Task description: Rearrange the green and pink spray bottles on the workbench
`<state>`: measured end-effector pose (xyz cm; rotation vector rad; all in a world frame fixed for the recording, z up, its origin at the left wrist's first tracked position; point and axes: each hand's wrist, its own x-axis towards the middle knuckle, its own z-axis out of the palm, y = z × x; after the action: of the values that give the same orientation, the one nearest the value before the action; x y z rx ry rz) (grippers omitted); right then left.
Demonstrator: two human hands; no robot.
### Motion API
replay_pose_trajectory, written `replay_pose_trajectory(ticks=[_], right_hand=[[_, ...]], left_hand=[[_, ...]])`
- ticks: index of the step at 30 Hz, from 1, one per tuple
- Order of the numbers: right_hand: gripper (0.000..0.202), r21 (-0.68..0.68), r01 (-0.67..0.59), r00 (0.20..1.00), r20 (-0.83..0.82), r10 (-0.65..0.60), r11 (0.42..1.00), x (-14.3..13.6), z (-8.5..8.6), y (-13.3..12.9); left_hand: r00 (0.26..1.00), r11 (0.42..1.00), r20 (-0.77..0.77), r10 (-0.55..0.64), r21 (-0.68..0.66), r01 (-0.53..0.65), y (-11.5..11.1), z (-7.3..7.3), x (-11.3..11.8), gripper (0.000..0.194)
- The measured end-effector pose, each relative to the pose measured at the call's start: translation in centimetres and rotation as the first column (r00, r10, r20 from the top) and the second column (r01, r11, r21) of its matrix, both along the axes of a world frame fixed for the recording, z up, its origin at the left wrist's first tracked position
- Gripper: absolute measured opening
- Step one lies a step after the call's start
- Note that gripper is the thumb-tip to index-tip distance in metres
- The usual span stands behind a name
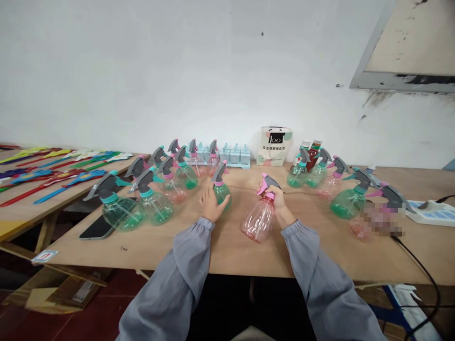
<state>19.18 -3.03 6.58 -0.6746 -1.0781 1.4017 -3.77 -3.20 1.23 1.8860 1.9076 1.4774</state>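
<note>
Pink bottle in right hand | green bottle at left hand

Gap between green bottle and pink bottle

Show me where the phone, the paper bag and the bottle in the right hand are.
Phone (95, 229): head view, on its dark upper face.
Paper bag (273, 150): head view, on its printed front.
Bottle (257, 220): head view, on its pink body.
</note>
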Motion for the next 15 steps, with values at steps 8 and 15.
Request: replay_pose_trajectory(ticks=[8,15], right_hand=[[0.021,-0.066,-0.067,0.998,0.008,0.067,0.996,-0.12,0.08,-0.19],[0.020,-0.076,0.007,1.000,-0.018,-0.008,0.997,-0.37,0.66,-0.77]], left_hand=[[0.998,0.997,-0.059,0.026,-0.075,-0.030,-0.21,0.23,0.02,0.082],[0.998,0.997,-0.064,0.013,-0.078,-0.018,-0.16,0.18,-0.03,0.082]])
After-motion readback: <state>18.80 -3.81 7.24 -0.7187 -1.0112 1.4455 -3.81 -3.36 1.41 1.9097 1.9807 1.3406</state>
